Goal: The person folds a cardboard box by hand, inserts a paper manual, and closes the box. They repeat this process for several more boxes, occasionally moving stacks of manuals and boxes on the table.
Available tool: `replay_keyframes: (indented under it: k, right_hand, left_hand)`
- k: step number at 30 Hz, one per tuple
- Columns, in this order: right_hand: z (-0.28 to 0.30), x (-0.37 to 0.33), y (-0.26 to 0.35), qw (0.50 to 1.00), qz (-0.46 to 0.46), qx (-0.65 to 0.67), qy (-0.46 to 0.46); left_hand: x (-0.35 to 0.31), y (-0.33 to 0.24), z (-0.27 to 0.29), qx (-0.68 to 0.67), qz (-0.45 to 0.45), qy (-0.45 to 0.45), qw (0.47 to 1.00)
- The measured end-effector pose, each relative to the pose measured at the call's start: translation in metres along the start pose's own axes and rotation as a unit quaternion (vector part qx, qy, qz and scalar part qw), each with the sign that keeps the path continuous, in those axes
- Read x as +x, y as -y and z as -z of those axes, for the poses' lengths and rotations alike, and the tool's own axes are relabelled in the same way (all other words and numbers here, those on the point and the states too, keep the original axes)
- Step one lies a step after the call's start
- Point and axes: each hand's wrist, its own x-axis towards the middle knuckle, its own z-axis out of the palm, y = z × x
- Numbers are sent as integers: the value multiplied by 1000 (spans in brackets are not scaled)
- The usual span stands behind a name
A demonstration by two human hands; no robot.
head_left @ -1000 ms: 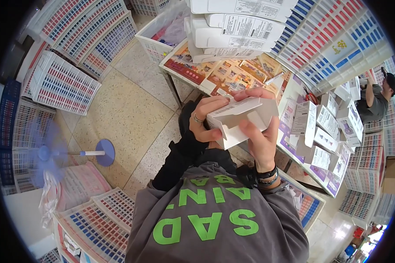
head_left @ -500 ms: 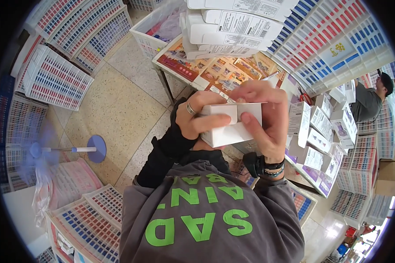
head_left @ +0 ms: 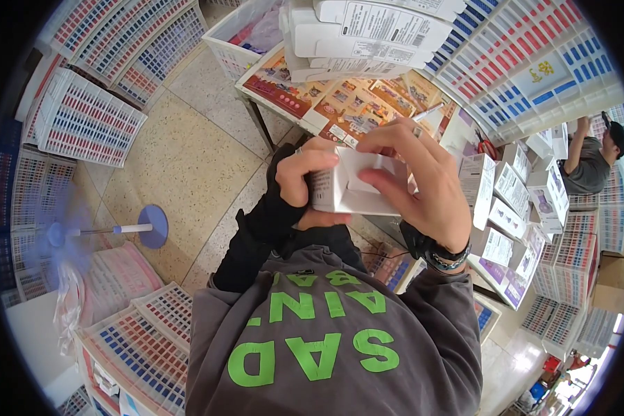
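Observation:
A small white cardboard box (head_left: pixel 326 188) is held in front of my chest, its end facing up toward me with a flap partly folded. My left hand (head_left: pixel 304 177) wraps around the box's left side, thumb along the near side and fingers across the top corner. My right hand (head_left: pixel 426 184) grips the right end, its fingers curled over the far edge and the thumb pressed in at the flap. The fingers are slightly blurred, and whatever is inside the box is hidden.
Flattened white cartons (head_left: pixel 374 35) are stacked on the table (head_left: pixel 291 90) ahead. Several white boxes (head_left: pixel 509 187) and red-handled scissors (head_left: pixel 489 147) lie to the right. A purple fan (head_left: pixel 152 227) stands at left; slatted crates (head_left: pixel 90 118) surround me. A co-worker (head_left: pixel 593 156) is at far right.
My right thumb has moved from the box's top into the flap area, and the end flap now looks opened or pushed in. The box has shifted slightly left and up.

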Motion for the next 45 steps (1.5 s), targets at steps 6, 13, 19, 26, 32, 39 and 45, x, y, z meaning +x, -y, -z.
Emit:
replay_keyframes:
  k: [6,13,19,26,32,39,45]
  right_hand:
    - [-10,-13,-11,999,-33,-5,20]
    - [-1,-30,-15,997,5,64,48]
    - [-4,-84,7,996,-78,-25,-32]
    - [197,-267,-51,642,-164,-149,-734]
    - [321,-260,-182,633,-211,-201,-717]
    - [399,-274,-361,522,-401,-214,-721]
    - [374,-256,-356,705,-467,41,-532]
  left_hand:
    - [-16,1,1,-10,47,9,999]
    - [-24,-6,2,-16,67,29,997]
    - [-28,-4,-4,-16,61,84,995]
    - [-48,2,40,81,300,-44,950]
    - [-60,8,26,129,330,35,934]
    - [-27,51,-174,18,233,331,914]
    - [-22,143,-294,-94,326,261,904]
